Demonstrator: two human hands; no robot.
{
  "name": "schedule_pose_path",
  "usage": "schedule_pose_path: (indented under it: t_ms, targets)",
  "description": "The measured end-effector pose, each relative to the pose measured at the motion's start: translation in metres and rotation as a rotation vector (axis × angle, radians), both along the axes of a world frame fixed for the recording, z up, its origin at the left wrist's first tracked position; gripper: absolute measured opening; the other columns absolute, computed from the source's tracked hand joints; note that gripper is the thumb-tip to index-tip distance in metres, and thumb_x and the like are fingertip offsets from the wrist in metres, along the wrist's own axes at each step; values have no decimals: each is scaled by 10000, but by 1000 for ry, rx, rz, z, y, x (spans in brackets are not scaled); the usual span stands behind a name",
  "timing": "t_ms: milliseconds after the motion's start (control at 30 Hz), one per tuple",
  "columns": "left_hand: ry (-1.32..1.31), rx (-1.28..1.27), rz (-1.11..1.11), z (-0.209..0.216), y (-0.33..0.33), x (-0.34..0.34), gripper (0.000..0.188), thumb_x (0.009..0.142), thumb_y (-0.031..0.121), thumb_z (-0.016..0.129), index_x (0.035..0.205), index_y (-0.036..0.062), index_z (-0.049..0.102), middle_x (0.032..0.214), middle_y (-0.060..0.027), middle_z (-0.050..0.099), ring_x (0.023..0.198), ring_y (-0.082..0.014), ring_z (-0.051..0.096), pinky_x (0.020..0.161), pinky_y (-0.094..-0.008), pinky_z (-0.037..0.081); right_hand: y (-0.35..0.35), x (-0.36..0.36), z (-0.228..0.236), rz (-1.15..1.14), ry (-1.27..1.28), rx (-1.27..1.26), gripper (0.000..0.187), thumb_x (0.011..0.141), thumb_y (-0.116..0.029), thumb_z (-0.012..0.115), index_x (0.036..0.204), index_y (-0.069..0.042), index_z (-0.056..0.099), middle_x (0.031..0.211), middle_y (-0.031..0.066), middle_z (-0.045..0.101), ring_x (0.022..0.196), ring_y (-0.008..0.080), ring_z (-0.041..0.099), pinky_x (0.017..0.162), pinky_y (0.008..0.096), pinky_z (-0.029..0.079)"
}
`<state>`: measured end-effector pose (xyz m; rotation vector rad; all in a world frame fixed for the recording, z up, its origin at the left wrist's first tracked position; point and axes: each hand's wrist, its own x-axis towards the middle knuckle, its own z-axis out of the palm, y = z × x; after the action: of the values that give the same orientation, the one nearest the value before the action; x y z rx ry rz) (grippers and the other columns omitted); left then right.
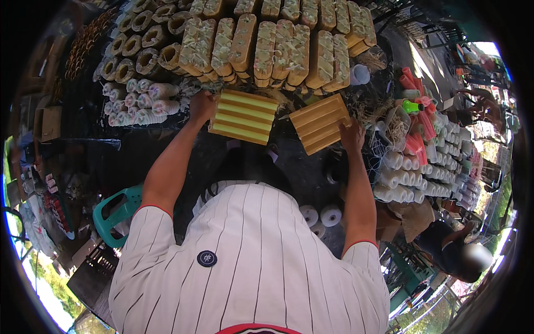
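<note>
My left hand (202, 106) is closed on the left edge of a tan, grooved mould half (243, 116), which has bright yellow-green stripes running along its grooves. To the right, a second grooved mould half (318, 123), plain tan, lies tilted with a gap between the two. My right hand (352, 135) grips this one at its lower right edge, fingers over the rim. Both grooved faces are turned up towards me. Whether the yellow-green stripes are separate pieces or lining in the grooves I cannot tell.
Behind stand several rows of tan blocks (273, 50) and round hollow tubes (147, 60). White wrapped rolls (142, 103) lie at left. White spools (400, 177) and pink rolls (421, 125) crowd the right. A green chair (111, 220) is at lower left; a person (448, 245) is at lower right.
</note>
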<state>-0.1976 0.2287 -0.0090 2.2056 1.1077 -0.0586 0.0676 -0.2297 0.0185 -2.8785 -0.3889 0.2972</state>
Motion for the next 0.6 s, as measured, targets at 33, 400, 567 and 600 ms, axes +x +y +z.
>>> schedule_pose_path:
  t_ms: [33,400,567,600]
  targets:
    - [-25,-143,79,-2,2,1,238,1026,233,685,1010,2,737,825,-113,699,711,-254,655,716,-483,550,5,-12,6,22,-69,-30,651,920,-379,787,1433,-27,595,1442,196,585,1407,408,493,1146,546,417]
    - [-665,-1003,425,-2,40,-35,156,1098,216,568,1211,112,599,1172,-26,545,1078,-186,576,947,-487,561,168,-151,26,677,-190,437,628,842,-253,839,1376,-10,613,1387,199,577,1348,391,518,1143,556,387]
    - [-280,-485,66,53,25,-43,137,1103,218,602,1167,100,629,1059,2,598,934,-138,598,919,-404,570,257,-167,42,857,-169,502,696,786,-233,869,1383,-5,594,1345,217,606,1286,405,569,1113,556,414]
    - [-381,-594,93,60,19,-44,142,1096,216,614,1161,92,641,1028,5,609,928,-130,607,894,-385,571,270,-165,41,879,-165,500,695,779,-221,871,1377,-5,592,1327,221,622,1265,407,591,1099,549,430]
